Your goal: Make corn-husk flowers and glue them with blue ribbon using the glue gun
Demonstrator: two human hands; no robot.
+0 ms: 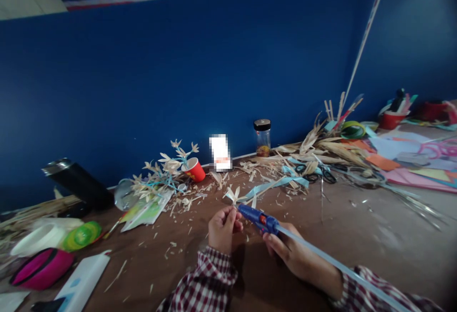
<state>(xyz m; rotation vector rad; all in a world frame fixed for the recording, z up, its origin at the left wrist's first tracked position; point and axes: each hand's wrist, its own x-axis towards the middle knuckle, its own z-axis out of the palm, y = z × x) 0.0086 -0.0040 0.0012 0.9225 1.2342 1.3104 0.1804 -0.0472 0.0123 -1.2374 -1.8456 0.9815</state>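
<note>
Between the thumb and fingers of my left hand [224, 229] is a small pale flower [233, 195] that looks made of dried husk, its petals spread upward. My right hand [291, 250] grips a blue hot glue gun [257, 218], with a long whitish glue stick [332, 258] running out of its back toward my right sleeve. The gun's nozzle is close to the base of the flower; whether it touches I cannot tell. Light blue ribbon [266, 188] lies just behind the two hands.
A red paper cup [194, 170] lies tipped beside finished husk flowers [167, 164]. A lidded jar [263, 138] stands by the blue partition [200, 64]. Scissors [323, 174], husks [321, 143] and coloured paper [410, 176] fill the right. A black flask [76, 181] and pink pouch [42, 268] are left.
</note>
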